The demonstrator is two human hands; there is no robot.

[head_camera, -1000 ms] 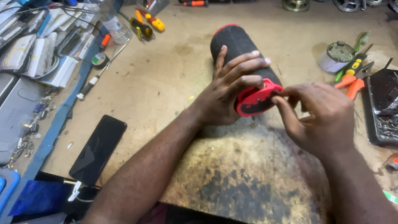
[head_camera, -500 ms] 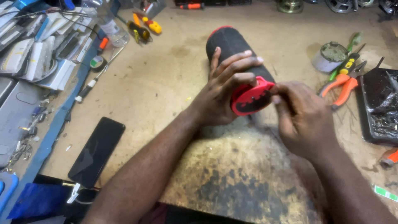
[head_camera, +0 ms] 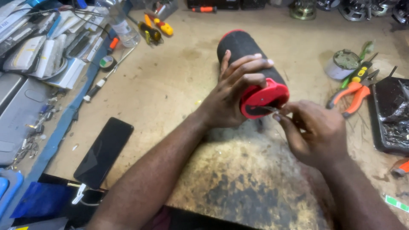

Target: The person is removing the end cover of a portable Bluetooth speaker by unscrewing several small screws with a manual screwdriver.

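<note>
The workbench (head_camera: 170,98) is the largest thing here, a worn, stained top, and lying on its side near the middle of it is a black cylindrical speaker (head_camera: 247,59) with a red end cap (head_camera: 262,100) turned toward the person. The left hand (head_camera: 232,96) is wrapped over the body just behind that cap, fingers spread across the fabric, palm pressing it down so it cannot roll. The cloth-like skin looks grippy rather than slick, and the barrel seems stiff and fairly weighty for its bulk — a broad clasp around the middle, as now, looks the safest hold. The cap's rim is smoother and probably the more delicate part. In front of the clasping hand, the right hand (head_camera: 315,132) is pinched closed on a thin metal tool (head_camera: 272,110), whose tip touches the lower edge of the cap; what kind of tool cannot be told. Beyond the right hand, toward the bench's far edge, lie orange-handled pliers (head_camera: 351,94) beside a dark tray (head_camera: 390,117). Well off to the outer side of the left forearm lies a black phone (head_camera: 104,153), face up — apart from everything in hand.
</note>
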